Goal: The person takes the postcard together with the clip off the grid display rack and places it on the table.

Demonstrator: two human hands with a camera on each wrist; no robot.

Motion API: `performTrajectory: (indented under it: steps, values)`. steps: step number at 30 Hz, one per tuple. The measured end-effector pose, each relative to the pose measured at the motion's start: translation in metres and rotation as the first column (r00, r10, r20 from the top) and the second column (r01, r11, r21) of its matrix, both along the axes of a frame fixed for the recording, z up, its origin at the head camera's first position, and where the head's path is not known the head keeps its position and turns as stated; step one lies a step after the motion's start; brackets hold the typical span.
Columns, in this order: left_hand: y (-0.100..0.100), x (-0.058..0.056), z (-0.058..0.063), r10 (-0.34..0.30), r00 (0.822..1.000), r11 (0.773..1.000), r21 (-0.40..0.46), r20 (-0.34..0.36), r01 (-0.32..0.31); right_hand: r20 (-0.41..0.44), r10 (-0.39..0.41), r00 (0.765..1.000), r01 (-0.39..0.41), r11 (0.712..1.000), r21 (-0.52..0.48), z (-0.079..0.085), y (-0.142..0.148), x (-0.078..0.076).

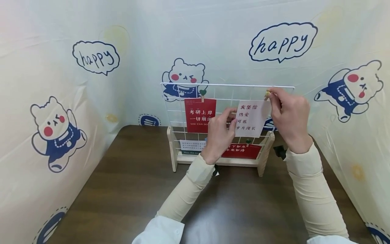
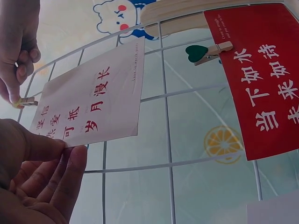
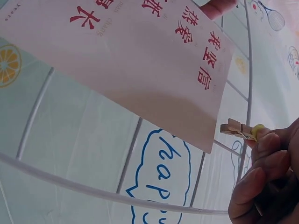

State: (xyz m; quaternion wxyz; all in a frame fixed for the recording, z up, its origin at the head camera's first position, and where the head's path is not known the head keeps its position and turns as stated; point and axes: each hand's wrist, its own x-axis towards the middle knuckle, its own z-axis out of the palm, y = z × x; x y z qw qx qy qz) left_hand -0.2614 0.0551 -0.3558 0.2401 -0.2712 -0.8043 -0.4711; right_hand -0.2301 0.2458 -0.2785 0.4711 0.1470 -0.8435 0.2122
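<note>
My left hand (image 1: 218, 135) pinches the left edge of a pale pink card (image 1: 253, 118) with red characters, between thumb and fingers. The card lies against the upper right of a white wire grid rack (image 1: 226, 85). At the card's top right corner, my right hand (image 1: 290, 117) pinches a small wooden clothespin (image 3: 238, 129) with a yellow end. In the right wrist view the clothespin's tip stands just off the card's edge. Wooden feet (image 1: 172, 149) hold the grid upright.
A red card (image 1: 198, 115) hangs at the grid's upper left under a green heart clothespin (image 1: 202, 93). Lower down are another red card (image 1: 243, 151) and a white-and-green card (image 1: 191, 145). The rack stands on a dark wooden table (image 1: 128, 189), with a printed cloth (image 1: 137, 40) behind.
</note>
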Motion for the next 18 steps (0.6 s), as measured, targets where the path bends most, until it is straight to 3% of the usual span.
performTrajectory:
  steps: [10,18]
  values:
    - [0.0,0.001,0.003,0.005,1.0,1.0,0.005,-0.013,-0.005,0.029,-0.017,0.999,0.017,1.0,0.003,0.005,-0.001,0.007]
    - [0.0,0.005,-0.001,-0.007,1.0,1.0,0.014,0.007,0.007,0.005,-0.001,1.0,0.001,1.0,-0.018,0.001,0.002,0.012]
